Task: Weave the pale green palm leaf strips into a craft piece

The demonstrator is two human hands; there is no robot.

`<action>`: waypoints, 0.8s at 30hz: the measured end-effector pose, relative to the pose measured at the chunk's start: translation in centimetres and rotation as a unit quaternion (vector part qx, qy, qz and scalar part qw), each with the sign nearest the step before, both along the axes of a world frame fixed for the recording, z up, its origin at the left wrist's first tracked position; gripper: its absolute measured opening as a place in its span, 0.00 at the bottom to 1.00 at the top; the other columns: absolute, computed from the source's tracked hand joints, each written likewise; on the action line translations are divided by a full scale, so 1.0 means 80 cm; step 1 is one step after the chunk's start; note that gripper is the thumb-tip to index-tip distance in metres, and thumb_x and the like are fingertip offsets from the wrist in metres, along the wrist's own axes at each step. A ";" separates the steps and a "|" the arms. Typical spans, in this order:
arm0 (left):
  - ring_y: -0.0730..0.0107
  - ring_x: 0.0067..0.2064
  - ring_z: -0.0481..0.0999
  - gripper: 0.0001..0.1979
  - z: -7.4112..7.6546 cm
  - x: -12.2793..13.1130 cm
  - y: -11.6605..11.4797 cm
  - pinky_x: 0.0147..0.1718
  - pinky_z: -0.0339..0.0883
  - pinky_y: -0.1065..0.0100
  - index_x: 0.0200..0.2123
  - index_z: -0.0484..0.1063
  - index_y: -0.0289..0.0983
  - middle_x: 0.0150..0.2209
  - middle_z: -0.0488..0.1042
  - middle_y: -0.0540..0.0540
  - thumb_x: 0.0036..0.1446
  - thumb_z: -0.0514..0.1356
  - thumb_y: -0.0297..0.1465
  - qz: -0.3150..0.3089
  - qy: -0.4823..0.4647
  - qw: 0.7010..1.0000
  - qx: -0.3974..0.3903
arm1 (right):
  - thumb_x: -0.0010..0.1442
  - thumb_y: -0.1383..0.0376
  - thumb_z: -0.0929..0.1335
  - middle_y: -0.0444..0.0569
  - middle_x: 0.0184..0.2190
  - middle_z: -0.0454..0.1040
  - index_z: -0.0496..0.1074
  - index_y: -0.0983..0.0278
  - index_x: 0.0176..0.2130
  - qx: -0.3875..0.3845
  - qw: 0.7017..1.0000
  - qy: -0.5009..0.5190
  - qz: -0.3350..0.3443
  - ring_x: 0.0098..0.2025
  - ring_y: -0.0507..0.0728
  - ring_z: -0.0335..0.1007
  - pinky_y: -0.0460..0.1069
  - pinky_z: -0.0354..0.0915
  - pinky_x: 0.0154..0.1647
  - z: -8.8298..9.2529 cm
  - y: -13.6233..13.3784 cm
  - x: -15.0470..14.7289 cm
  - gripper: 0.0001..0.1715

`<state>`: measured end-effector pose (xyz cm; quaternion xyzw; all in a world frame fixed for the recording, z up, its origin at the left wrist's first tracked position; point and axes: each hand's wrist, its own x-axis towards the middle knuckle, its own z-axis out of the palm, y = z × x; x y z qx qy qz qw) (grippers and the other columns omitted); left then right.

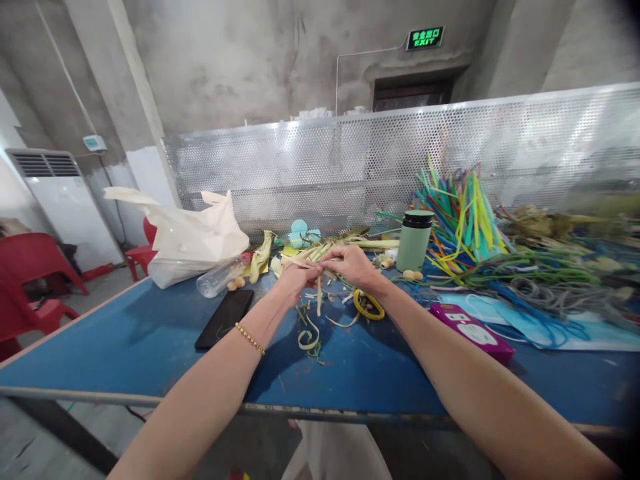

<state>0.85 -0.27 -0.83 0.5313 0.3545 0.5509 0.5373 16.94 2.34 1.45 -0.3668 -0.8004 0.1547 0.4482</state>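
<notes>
Above the middle of the blue table, my left hand and my right hand meet, fingertips pinched together. Between them is a pale plant strip, one end hanging below the fingers. Both hands are closed on it; the fingers hide the exact grip. Behind them lie several pale green stalks. Under my right wrist rests a yellow ring. A curled pale strip and small green scraps lie on the table below my hands.
A white plastic bag, clear bottle and black phone are on the left. To the right stand a green canister, colourful strips, a purple box and a blue face mask. A perforated metal panel edges the back.
</notes>
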 end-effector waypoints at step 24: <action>0.78 0.23 0.67 0.07 0.009 -0.010 0.007 0.23 0.57 0.73 0.24 0.71 0.31 0.23 0.71 0.49 0.39 0.67 0.23 0.047 -0.113 0.992 -0.025 | 0.56 0.60 0.66 0.45 0.14 0.66 0.70 0.64 0.16 0.021 0.988 -0.107 -0.113 0.20 0.51 0.59 0.47 0.52 0.25 -0.012 -0.019 -0.026 0.20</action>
